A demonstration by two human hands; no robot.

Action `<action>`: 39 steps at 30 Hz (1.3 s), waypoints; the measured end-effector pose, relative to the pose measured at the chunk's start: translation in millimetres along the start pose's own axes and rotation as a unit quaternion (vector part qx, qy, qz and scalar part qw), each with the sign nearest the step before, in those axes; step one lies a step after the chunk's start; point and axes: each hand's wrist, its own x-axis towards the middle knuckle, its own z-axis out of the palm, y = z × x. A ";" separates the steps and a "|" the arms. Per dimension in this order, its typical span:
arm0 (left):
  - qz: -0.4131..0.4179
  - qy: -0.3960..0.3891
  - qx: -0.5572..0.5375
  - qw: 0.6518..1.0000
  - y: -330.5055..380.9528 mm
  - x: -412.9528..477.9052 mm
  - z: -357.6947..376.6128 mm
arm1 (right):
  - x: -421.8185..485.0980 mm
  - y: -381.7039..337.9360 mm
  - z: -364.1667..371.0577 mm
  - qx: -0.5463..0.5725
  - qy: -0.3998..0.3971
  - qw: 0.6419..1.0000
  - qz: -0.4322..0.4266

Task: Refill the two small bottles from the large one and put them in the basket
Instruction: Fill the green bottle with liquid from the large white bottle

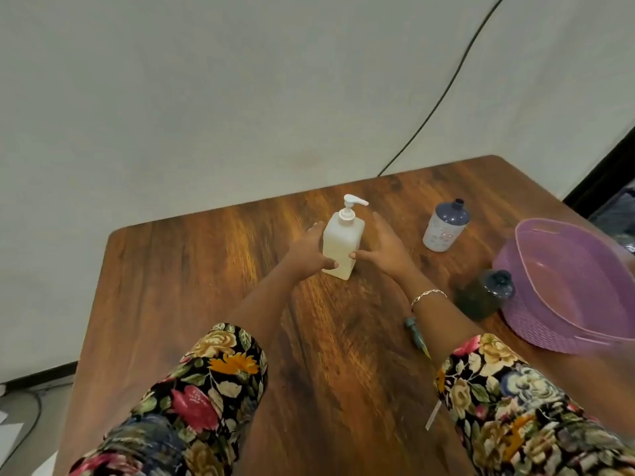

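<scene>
Head-worn view (wide-angle), looking steeply down, table (213, 269) near

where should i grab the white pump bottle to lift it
Take the pump bottle round its square body, from the two sides, as the left hand and right hand now flank it. It stands upright with flat walls; the pump head on top is thin and would likely press down.

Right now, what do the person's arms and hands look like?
The left sleeve and right sleeve are dark cloth printed with pink, orange and cream flowers and green leaves, ending above the wrists. A thin silver-coloured chain bracelet is on the right wrist. The left hand and right hand are bare, without gloves.
</scene>
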 end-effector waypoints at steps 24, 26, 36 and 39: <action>-0.054 -0.013 -0.238 0.970 -1.7 -6.0 9.6 | 12.5 27.6 11.7 0.025 -0.005 0.998 -0.056; -0.054 -0.007 -0.242 0.969 -3.2 -16.9 11.1 | -1.2 26.2 6.7 0.014 -0.014 0.998 -0.066; 0.021 0.022 -0.190 0.981 -0.9 -91.2 33.5 | -82.4 22.5 -12.6 -0.001 -0.071 0.994 -0.084; 0.066 0.031 -0.148 0.986 -1.4 -110.6 43.7 | -106.5 19.3 -17.4 -0.004 -0.076 0.993 -0.089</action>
